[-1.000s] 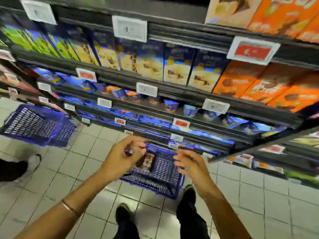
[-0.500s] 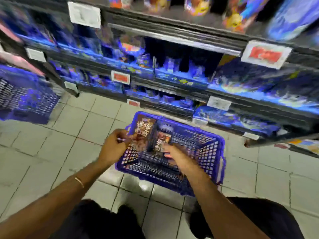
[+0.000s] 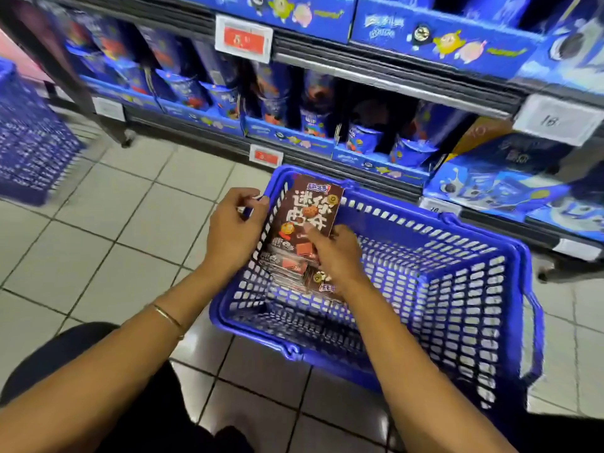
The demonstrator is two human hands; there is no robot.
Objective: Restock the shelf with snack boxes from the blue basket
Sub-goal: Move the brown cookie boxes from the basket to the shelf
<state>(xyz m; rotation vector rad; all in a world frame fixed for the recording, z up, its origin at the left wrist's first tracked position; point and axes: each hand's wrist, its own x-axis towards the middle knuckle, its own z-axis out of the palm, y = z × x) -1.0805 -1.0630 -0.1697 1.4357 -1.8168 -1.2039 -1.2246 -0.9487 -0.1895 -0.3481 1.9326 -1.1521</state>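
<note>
step: pick phase, pulling a snack box point(image 3: 309, 207) out of the blue basket point(image 3: 408, 219); nothing is on its way to the shelf point(image 3: 392, 81) yet
box location: stands tilted in the basket's far-left corner, top edge poking above the rim, leaning on the left wall
rest of stock: more brown boxes point(image 3: 284, 266) lie stacked flat under and just near of it; remainder of the basket floor shows only mesh
right hand point(image 3: 333, 256): inside the basket, fingers curled onto the lower right part of the upright box, index lying on its face; reads as grasping it, thumb hidden
left hand point(image 3: 233, 227): just left of the box, fingers clenched on the basket's left rim at the corner, likely steadying it; not touching the box
next move: lift the box clear of the rim, carry it far and up, find a gap among the matching facings
risk: shelf rows visible here are all blue packs, no brown slot in view, so the target spot can't be told
other: second blue basket point(image 3: 29, 142) far left on the floor, well apart
</note>
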